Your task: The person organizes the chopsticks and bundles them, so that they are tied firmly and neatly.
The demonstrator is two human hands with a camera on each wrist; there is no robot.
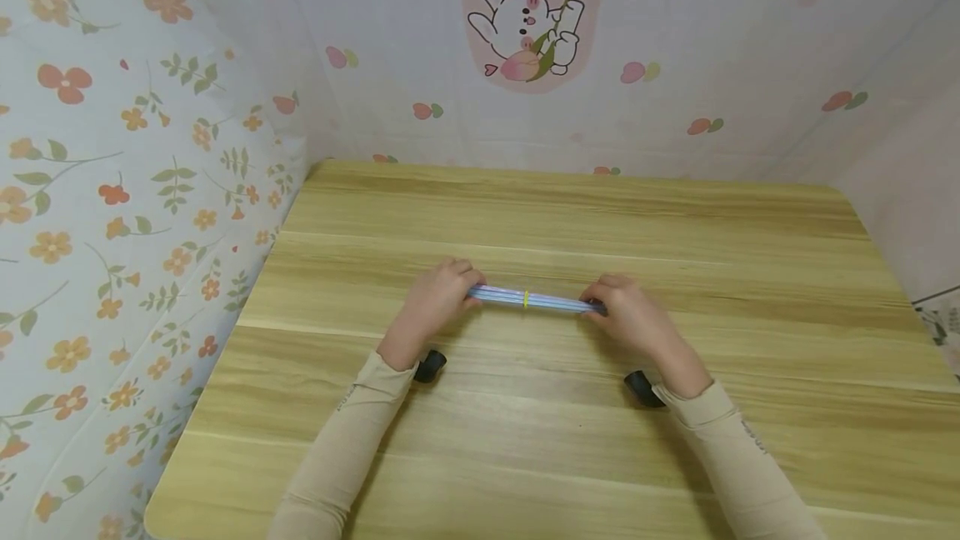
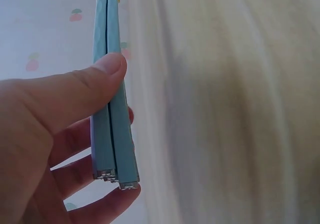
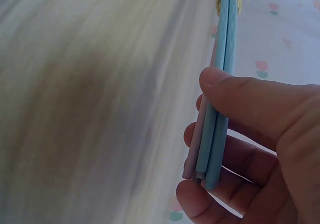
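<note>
A bundle of light blue and pinkish chopsticks point(image 1: 498, 295) is stretched lengthwise between both hands, over the middle of the table. A yellow rubber band point(image 1: 526, 299) circles it near its middle. The left hand point(image 1: 438, 300) grips one end, thumb on the near side and fingers behind. In the left wrist view that end of the chopsticks point(image 2: 115, 134) is squared, with silvery tips. At the other end, the right hand point(image 1: 633, 315) pinches the bundle between thumb and fingers. There the chopsticks point(image 3: 215, 149) have slimmer, rounded ends, and a pinkish one lies beside the blue ones.
The wood-grain table point(image 1: 540, 457) spreads under both arms. A white curtain point(image 1: 375, 40) with fruit and a rabbit print hangs behind it, and a flowered one point(image 1: 150, 215) at the left. Black devices point(image 1: 431, 366) sit at the wrists by the beige sleeves point(image 1: 337, 457).
</note>
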